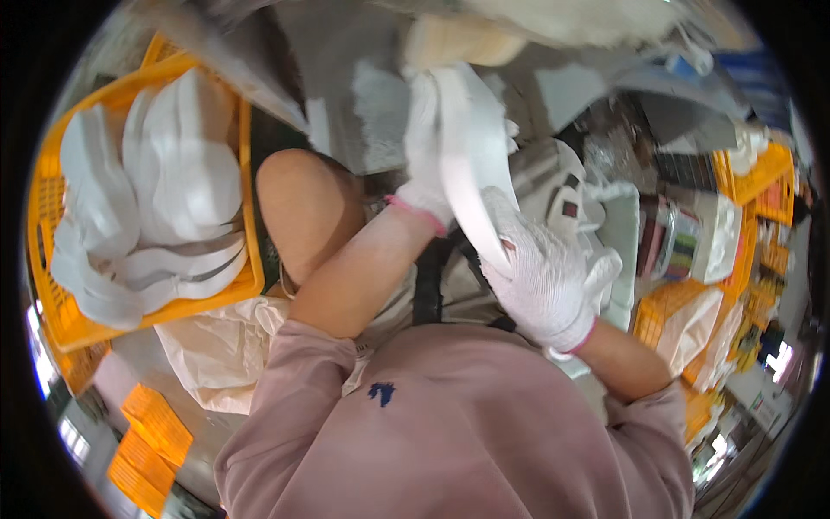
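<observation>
A white shoe sole (474, 160) is held edge-up in front of my body, its length running away from me. My left hand (422, 143), in a white knit glove with a pink cuff, grips its left side toward the far end. The near end is pinched by my right hand (543, 278), also gloved in white. Just past the sole's far end is a cream, rounded, blurred part (462, 45); whether the sole touches it, I cannot tell.
On the left stands a yellow plastic crate (258, 233) with several white soles (186, 164). A pale cloth bag (220, 355) lies below it. White pieces sit in a pale bin (618, 238) right of my lap. More yellow crates (666, 311) stand at far right.
</observation>
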